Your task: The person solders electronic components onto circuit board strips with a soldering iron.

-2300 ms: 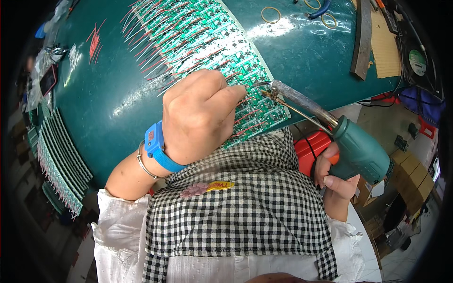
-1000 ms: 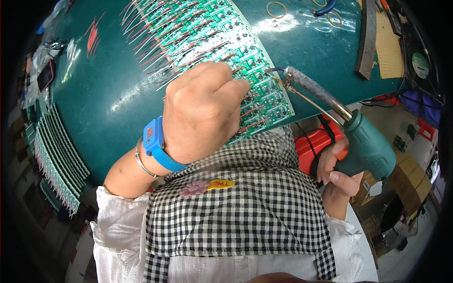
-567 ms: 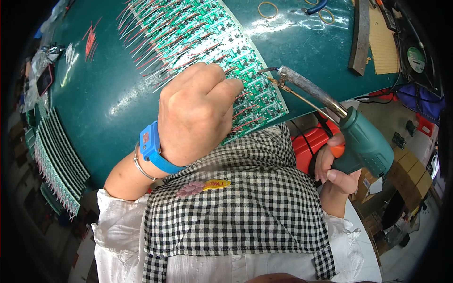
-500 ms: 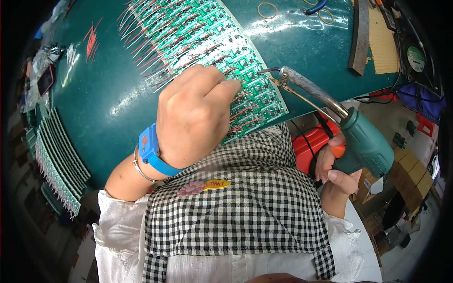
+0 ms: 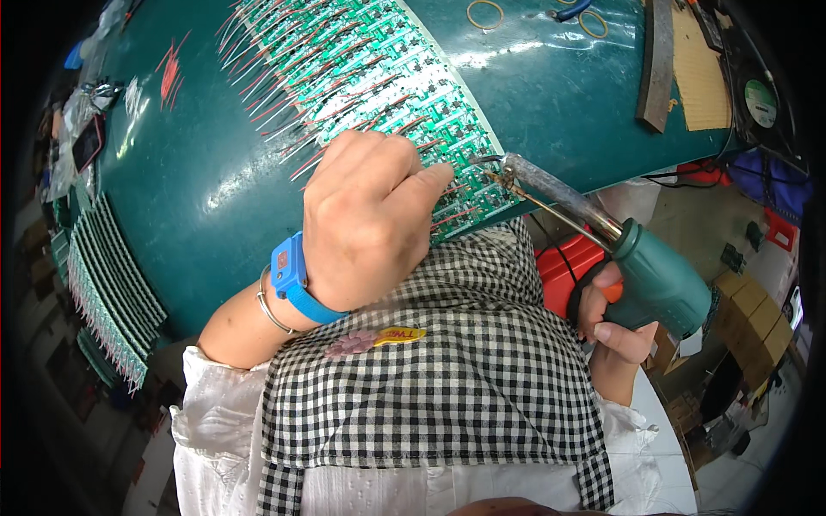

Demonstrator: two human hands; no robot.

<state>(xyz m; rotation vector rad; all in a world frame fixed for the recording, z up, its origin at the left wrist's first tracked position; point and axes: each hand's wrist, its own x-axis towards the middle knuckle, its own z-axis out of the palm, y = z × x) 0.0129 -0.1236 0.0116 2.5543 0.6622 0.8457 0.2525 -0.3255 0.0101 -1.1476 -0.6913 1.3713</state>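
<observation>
On the tabletop (image 5: pixel 559 120), the circuit panel (image 5: pixel 409 82) reached the near edge, with room either side. The right hand (image 5: pixel 618 341) gripped the soldering gun (image 5: pixel 661 273); I couldn't tell whether the left hand's (image 5: pixel 366 215) curled fingers held anything.

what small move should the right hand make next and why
Perhaps nudge the soldering gun slightly left, toward the left hand: the right hand grips it, its tip is over the green circuit board, and a small gap shows between tip and left hand.
</observation>
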